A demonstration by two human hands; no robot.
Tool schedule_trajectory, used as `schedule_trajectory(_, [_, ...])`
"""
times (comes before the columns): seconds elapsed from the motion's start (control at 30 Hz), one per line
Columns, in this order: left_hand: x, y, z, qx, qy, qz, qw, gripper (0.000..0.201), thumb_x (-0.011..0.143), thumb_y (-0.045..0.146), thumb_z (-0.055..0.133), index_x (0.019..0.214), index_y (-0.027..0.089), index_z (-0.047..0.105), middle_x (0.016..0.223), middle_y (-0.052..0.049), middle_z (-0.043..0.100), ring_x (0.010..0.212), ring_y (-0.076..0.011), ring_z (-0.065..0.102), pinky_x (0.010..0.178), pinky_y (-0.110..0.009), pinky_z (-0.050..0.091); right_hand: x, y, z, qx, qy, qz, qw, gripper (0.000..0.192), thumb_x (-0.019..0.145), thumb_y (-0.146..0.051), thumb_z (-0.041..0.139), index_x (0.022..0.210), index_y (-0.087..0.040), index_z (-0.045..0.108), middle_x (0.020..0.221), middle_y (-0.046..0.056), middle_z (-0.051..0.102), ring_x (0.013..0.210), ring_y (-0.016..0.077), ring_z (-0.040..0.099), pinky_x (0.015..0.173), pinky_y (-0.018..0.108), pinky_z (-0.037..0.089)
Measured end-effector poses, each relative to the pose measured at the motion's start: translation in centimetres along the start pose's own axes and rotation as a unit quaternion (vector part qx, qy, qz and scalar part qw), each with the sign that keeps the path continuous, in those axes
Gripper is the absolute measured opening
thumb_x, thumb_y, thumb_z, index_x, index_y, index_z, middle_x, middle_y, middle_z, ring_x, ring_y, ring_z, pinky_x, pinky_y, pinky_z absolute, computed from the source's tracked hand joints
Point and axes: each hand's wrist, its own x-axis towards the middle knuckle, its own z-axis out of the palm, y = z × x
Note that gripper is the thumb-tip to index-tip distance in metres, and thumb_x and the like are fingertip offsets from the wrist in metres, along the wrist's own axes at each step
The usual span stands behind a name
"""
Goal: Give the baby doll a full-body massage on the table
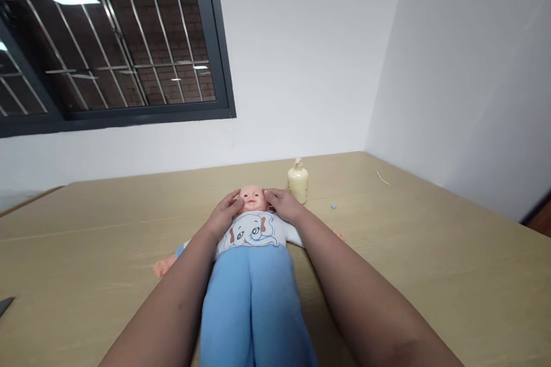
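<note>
"What is at the far left?"

"Behind the worktop [86, 229] is a dark-framed window [129, 34] with metal bars. On the near left part of the worktop, the tip of a dark object [6, 305] shows, too cut off to identify."

"And moving right?"

"The person's left hand [222, 217] lies against one side of a doll's [253, 266] head. Its grip is released, the fingers slightly curved."

"Where is the doll?"

"On its back, mid-worktop, head towards the far edge, legs towards the near edge, arms spread. It wears a white top [252, 230] with an elephant face and blue trousers [253, 315]."

"And the other hand?"

"The right hand [284, 205] touches the opposite side of the head; its grip is released too."

"What lies beyond it?"

"A cream pump bottle [298, 183] stands upright near the far edge. Just right of it is a small bluish piece [334, 206]; farther on, a thin pale strip [383, 179] lies near the far right corner, by the white wall [451, 80]."
</note>
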Motion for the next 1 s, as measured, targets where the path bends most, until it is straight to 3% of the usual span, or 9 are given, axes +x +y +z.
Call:
schedule_trajectory(0.2, [-0.3, 1.4, 0.5, 0.095, 0.106, 0.075, 0.987, 0.05, 0.073, 0.044, 0.079, 0.115, 0.018, 0.069, 0.122, -0.015, 0.069, 0.115, -0.0314, 0.064, 0.1, -0.043, 0.049, -0.1, -2.1, -1.2, -0.076, 0.076, -0.039, 0.993, 0.027, 0.086, -0.041, 0.069, 0.105, -0.023, 0.077, 0.11, 0.006, 0.077, 0.098, 0.0211, 0.07, 0.089, 0.032, 0.052])
schedule_trajectory(0.33, [-1.3, 4.7, 1.5, 0.127, 0.162, 0.134, 0.969, 0.038, 0.074, 0.042, 0.076, 0.104, 0.019, 0.071, 0.101, -0.009, 0.072, 0.099, -0.0259, 0.066, 0.094, -0.039, 0.05, -0.3, -3.8, -4.8, -0.13, 0.183, -0.034, 0.974, 0.025, 0.092, -0.037, 0.057, 0.098, -0.022, 0.076, 0.096, 0.005, 0.077, 0.09, 0.0196, 0.069, 0.089, 0.032, 0.051])
schedule_trajectory(0.43, [-1.8, 7.6, 4.3, 0.079, 0.106, 0.134, 0.982, 0.035, 0.074, 0.04, 0.077, 0.101, 0.02, 0.072, 0.085, -0.003, 0.07, 0.078, -0.0198, 0.066, 0.077, -0.032, 0.053, -0.4, -4.3, -8.0, -0.167, 0.251, -0.018, 0.953, 0.033, 0.096, -0.032, 0.046, 0.111, -0.021, 0.073, 0.11, 0.007, 0.075, 0.102, 0.0221, 0.067, 0.099, 0.037, 0.048])
schedule_trajectory(0.5, [-1.6, 9.1, 7.1, -0.041, 0.025, 0.038, 0.998, 0.035, 0.074, 0.036, 0.079, 0.105, 0.021, 0.069, 0.083, -0.002, 0.069, 0.071, -0.0166, 0.065, 0.069, -0.028, 0.052, -0.4, -4.3, -9.3, -0.186, 0.259, -0.016, 0.948, 0.038, 0.093, -0.023, 0.047, 0.124, -0.02, 0.068, 0.127, 0.008, 0.07, 0.117, 0.0229, 0.063, 0.108, 0.038, 0.044])
schedule_trajectory(0.53, [-1.3, 9.5, 8.6, -0.111, -0.005, -0.033, 0.993, 0.033, 0.075, 0.034, 0.078, 0.104, 0.022, 0.067, 0.085, -0.002, 0.069, 0.07, -0.0156, 0.065, 0.067, -0.026, 0.051, -0.4, -4.2, -9.6, -0.195, 0.253, -0.017, 0.947, 0.043, 0.09, -0.019, 0.049, 0.129, -0.019, 0.066, 0.134, 0.009, 0.067, 0.123, 0.0232, 0.06, 0.111, 0.037, 0.042])
schedule_trajectory(0.57, [-0.8, 9.8, 10.1, -0.135, -0.021, -0.061, 0.989, 0.029, 0.079, 0.037, 0.075, 0.102, 0.021, 0.065, 0.085, -0.003, 0.069, 0.069, -0.0155, 0.065, 0.065, -0.026, 0.051, -0.3, -4.0, -9.7, -0.204, 0.244, -0.017, 0.948, 0.049, 0.086, -0.015, 0.05, 0.133, -0.018, 0.064, 0.138, 0.009, 0.064, 0.128, 0.0235, 0.058, 0.113, 0.037, 0.04])
schedule_trajectory(0.7, [1.5, 9.9, 14.7, -0.195, -0.058, -0.122, 0.971, 0.03, 0.09, 0.047, 0.06, 0.097, 0.018, 0.058, 0.083, -0.008, 0.066, 0.07, -0.0193, 0.067, 0.067, -0.031, 0.054, 0.1, -3.5, -9.1, -0.236, 0.201, -0.016, 0.951, 0.061, 0.08, -0.008, 0.05, 0.14, -0.014, 0.059, 0.143, 0.012, 0.06, 0.136, 0.0252, 0.052, 0.117, 0.039, 0.038])
schedule_trajectory(0.83, [3.3, 9.3, 16.6, -0.236, -0.053, -0.149, 0.959, 0.035, 0.09, 0.052, 0.061, 0.098, 0.019, 0.052, 0.081, -0.005, 0.063, 0.062, -0.0164, 0.062, 0.061, -0.027, 0.049, 0.0, -3.4, -8.8, -0.263, 0.167, -0.011, 0.95, 0.061, 0.083, -0.009, 0.047, 0.143, -0.013, 0.055, 0.15, 0.013, 0.054, 0.14, 0.0262, 0.049, 0.117, 0.04, 0.039])
schedule_trajectory(1.0, [4.1, 8.6, 17.0, -0.29, -0.069, -0.171, 0.939, 0.029, 0.092, 0.047, 0.06, 0.088, 0.018, 0.056, 0.075, -0.004, 0.062, 0.064, -0.0158, 0.062, 0.061, -0.024, 0.047, -0.2, -3.5, -9.1, -0.298, 0.146, 0.003, 0.943, 0.056, 0.089, -0.018, 0.048, 0.145, -0.015, 0.053, 0.154, 0.014, 0.049, 0.142, 0.0287, 0.046, 0.118, 0.042, 0.037])
